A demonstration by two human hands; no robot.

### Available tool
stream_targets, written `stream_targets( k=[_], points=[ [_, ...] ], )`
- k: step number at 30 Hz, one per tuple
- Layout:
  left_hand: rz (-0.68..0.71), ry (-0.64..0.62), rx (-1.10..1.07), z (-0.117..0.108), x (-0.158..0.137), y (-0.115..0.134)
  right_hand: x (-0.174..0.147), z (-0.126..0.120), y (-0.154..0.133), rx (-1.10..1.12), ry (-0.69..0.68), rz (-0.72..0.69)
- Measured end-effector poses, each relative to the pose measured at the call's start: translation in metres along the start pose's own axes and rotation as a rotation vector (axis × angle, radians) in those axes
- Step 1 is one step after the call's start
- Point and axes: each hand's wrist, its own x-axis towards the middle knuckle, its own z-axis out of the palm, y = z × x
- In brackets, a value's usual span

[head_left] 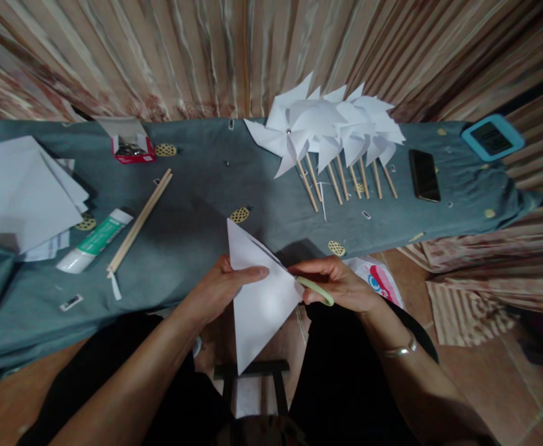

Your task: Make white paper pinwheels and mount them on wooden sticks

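A folded white sheet of paper [266, 303], triangular in outline, hangs in front of me over the table's near edge. My left hand [227, 282] pinches its left side, thumb flat on top. At the paper's right side, my right hand [336, 282] is closed around scissors [317, 290] with pale green handles. The blades are mostly hidden by the paper and my fingers, against its upper right edge. Several white paper pinwheels [331, 124] on wooden sticks lie overlapped beyond my right hand.
The cloth-covered table [197, 229] also holds stacked white paper [25, 186], a glue tube [95, 241], wooden sticks [141, 223], a red box of small metal pieces [133, 150], a phone [424, 175] and a blue-framed timer [493, 137]. A curtain [197, 56] hangs behind.
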Motion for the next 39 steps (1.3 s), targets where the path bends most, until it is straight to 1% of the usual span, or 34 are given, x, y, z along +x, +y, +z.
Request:
stream_targets(
  k=[5, 7, 10, 15, 20, 23, 27, 35, 39],
  points=[
    [-0.018, -0.069, -0.022, 0.004, -0.002, -0.007, -0.002, 0.000, -0.007, -0.046, -0.088, 0.007],
    [-0.030, -0.093, -0.036, 0.005, -0.002, -0.010, -0.002, 0.000, -0.008, -0.063, -0.103, -0.003],
    [-0.034, -0.098, -0.029, 0.006, -0.003, -0.011, -0.002, 0.002, -0.007, -0.069, -0.097, -0.041],
    [-0.037, -0.097, -0.003, 0.006, -0.004, -0.008, -0.001, 0.005, -0.003, -0.057, -0.076, -0.056],
    [-0.038, -0.079, 0.012, 0.005, -0.002, -0.009, -0.002, 0.005, 0.001, -0.062, -0.041, -0.039],
    [-0.037, -0.085, 0.006, 0.004, -0.001, -0.010, -0.001, 0.005, 0.002, -0.076, -0.031, -0.022],
    [-0.049, -0.106, -0.009, 0.006, -0.001, -0.011, 0.001, 0.006, 0.000, -0.069, -0.025, -0.038],
    [-0.088, -0.113, -0.047, 0.013, -0.001, -0.008, 0.005, 0.007, -0.001, -0.047, -0.039, -0.084],
    [-0.112, -0.105, -0.068, 0.015, -0.002, -0.004, 0.004, 0.008, -0.004, -0.009, -0.064, -0.059]
  ],
)
